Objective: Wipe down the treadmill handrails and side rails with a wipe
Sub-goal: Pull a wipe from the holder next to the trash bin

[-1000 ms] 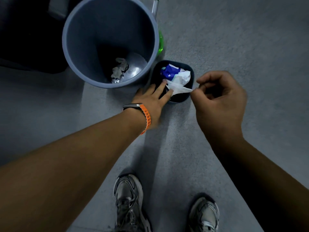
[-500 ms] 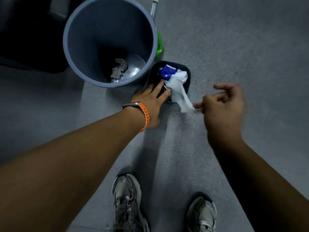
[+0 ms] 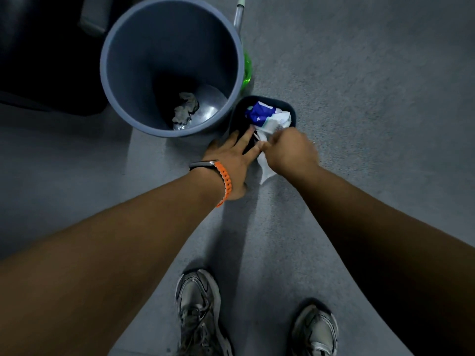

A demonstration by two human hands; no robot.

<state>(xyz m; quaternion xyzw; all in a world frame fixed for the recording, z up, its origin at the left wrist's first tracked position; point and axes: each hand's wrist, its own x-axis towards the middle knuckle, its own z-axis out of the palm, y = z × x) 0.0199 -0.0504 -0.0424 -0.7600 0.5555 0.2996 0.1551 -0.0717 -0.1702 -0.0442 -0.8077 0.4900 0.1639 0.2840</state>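
Note:
A small dark tub (image 3: 291, 113) on the grey floor holds a blue-and-white wipe packet (image 3: 259, 115). My left hand (image 3: 232, 160), with an orange band on its wrist, presses flat on the tub's near edge, fingers straight. My right hand (image 3: 288, 152) sits right beside it at the tub's near side, fingers curled around a white wipe (image 3: 264, 168). The wipe's loose end hangs below that hand. The part of the wipe near the packet is hidden by my fingers. No treadmill rail is in view.
A tall grey bin (image 3: 169, 65) with a crumpled used wipe (image 3: 185, 110) at its bottom stands left of the tub. A green spray bottle (image 3: 247, 65) stands behind it. A dark object (image 3: 38, 60) fills the top left. My two shoes (image 3: 200, 314) are at the bottom.
My right hand pulled the wipe out to the right, then came back left to the tub's near edge, with the wipe bunched under it. My left hand stayed on the tub.

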